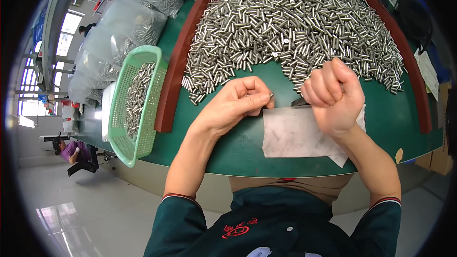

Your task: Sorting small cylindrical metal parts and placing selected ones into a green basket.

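Observation:
My left hand (238, 101) is closed in a pinch, with the end of a small metal pin (271, 95) showing at the fingertips. Beside it, my right hand (333, 96) has its fingers curled in; what they hold, if anything, is hidden. A dark flat object (299, 102) sticks out next to the right hand, and I cannot tell whether the hand touches it. Under and beside that hand lies a smudged white sheet (295, 135). Just beyond both hands spreads a large heap of shiny metal pins (285, 24) on the green tabletop (233, 154).
Red-brown wooden rails (177, 74) border the heap on the left, back and right. To the left stands a green plastic basket (124, 148) with pins inside. Clear bags (135, 24) of pins line the far left. A seated person (78, 152) is in the background.

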{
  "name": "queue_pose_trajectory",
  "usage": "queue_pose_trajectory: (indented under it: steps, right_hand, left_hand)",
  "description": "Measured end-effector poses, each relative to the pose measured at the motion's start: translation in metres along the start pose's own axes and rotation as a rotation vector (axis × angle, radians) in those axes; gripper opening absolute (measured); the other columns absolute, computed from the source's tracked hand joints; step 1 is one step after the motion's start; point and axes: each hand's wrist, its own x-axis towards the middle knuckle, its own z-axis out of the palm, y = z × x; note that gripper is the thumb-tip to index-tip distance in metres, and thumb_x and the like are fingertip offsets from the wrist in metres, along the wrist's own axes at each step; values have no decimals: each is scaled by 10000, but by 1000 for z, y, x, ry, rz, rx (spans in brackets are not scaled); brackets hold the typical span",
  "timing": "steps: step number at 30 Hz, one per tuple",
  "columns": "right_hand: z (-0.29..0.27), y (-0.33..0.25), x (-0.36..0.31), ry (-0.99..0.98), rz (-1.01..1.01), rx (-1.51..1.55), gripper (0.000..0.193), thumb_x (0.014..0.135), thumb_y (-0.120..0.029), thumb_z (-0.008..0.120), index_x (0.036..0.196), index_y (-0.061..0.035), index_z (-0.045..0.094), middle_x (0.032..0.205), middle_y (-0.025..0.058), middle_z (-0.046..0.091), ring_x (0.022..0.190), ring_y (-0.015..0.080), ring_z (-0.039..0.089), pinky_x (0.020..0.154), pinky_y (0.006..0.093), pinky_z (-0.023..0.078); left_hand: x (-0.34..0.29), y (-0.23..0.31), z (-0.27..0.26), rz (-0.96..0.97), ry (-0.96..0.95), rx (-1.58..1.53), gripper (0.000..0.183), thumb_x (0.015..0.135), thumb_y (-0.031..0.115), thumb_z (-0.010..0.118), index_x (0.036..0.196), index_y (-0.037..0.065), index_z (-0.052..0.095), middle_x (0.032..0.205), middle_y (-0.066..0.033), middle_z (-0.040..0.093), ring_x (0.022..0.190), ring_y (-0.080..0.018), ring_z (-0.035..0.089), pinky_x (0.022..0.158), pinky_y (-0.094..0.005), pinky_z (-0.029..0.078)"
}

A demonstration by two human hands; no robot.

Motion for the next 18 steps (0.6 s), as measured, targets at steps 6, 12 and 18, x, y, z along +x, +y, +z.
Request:
queue_pose_trajectory:
  steps: [6, 12, 18]
  right_hand:
    - [-3, 1, 2, -22, 6, -40, 399, 865, -244, 326, 486, -148, 249, 399, -40, 206, 361, 77, 140, 381, 237, 160]
    - [-2, 0, 3, -2, 10, -54, 397, 863, -247, 329, 488, -148, 247, 395, -40, 199, 358, 77, 134, 379, 237, 159]
    - [0, 1, 2, 38, 26, -9, 420, 866, -227, 334, 467, -140, 236, 397, -30, 206, 379, 74, 136, 379, 236, 136]
  left_hand:
    - [7, -3, -9, -68, 22, -366, 160, 839, 123, 522, 954, 13, 545, 747, -57, 539, 535, -40, 343, 492, -171, 295]
    - [5, 5, -2, -35, 158, -366, 193, 866, 196, 474, 901, 14, 526, 662, -21, 438, 536, -66, 343, 476, -191, 289]
    - [13, 2, -23, 403, 591, 584, 125, 812, 128, 559, 788, 6, 575, 546, 50, 416, 475, -45, 351, 437, -198, 285]
